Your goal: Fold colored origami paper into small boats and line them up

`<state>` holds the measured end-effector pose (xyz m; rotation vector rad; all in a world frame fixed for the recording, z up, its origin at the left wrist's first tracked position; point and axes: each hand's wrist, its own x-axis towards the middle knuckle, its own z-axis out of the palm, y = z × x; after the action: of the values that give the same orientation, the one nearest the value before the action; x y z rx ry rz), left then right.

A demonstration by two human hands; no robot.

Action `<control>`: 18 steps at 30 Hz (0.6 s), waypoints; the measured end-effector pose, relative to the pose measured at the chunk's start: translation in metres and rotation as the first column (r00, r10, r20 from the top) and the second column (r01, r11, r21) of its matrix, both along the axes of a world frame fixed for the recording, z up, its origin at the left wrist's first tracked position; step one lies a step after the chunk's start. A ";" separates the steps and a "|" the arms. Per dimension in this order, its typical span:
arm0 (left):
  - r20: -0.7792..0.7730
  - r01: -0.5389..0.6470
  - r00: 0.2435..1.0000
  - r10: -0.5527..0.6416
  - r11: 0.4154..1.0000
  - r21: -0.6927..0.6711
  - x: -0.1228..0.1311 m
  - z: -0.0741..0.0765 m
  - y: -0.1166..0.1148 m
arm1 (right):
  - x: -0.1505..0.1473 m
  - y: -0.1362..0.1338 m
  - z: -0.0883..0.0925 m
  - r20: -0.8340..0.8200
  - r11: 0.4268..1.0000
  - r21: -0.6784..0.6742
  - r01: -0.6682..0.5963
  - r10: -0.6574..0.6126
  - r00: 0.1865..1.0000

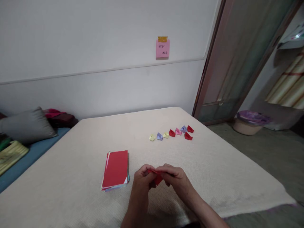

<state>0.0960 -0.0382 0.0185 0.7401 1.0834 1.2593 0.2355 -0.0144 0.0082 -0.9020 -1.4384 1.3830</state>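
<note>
Both hands meet over the near middle of the cream-covered surface [78, 164]. A small folded red paper [158, 179] is between them. My left hand [143, 180] pinches its left side, and my right hand [174, 177] grips its upper right part. The fingers cover much of the paper, so its full shape is hidden. To the left lies a stack of coloured sheets with a red sheet [116, 167] on top. Beyond my hands stands an uneven row of several small folded paper pieces, among them a yellow one [152, 137], a pink one [178, 131] and a red one [188, 136].
A pink note [162, 48] is taped to the white wall. At the far left are a grey pillow [28, 125] and a dark red bag [62, 119]. A basin with a purple cover [249, 122] stands on the floor at the right, past the surface's edge.
</note>
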 end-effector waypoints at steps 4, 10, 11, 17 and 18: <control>0.022 0.003 1.000 -0.003 1.000 -0.021 0.000 0.002 -0.002 | 0.002 0.002 -0.002 0.016 0.999 0.049 -0.003 0.002 1.000; 0.100 -0.069 0.992 0.072 0.997 -0.034 -0.002 0.004 -0.004 | 0.004 0.001 0.000 0.069 0.978 0.202 0.042 -0.057 0.996; 0.100 -0.061 0.993 0.064 0.998 -0.034 -0.002 0.004 -0.004 | 0.005 0.000 0.001 0.074 0.974 0.224 0.047 -0.065 0.995; 0.027 0.043 0.999 -0.043 0.999 0.009 -0.001 0.004 -0.004 | 0.004 0.000 0.001 0.069 0.969 0.240 0.052 -0.071 0.995; 0.036 0.037 0.999 -0.038 0.999 0.026 -0.001 0.004 -0.003 | 0.004 0.000 0.000 0.038 0.976 0.201 0.080 -0.090 0.995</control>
<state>0.0955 -0.0417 0.0221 0.7505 1.0207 1.2521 0.2394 -0.0147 0.0087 -0.8608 -1.5258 1.1389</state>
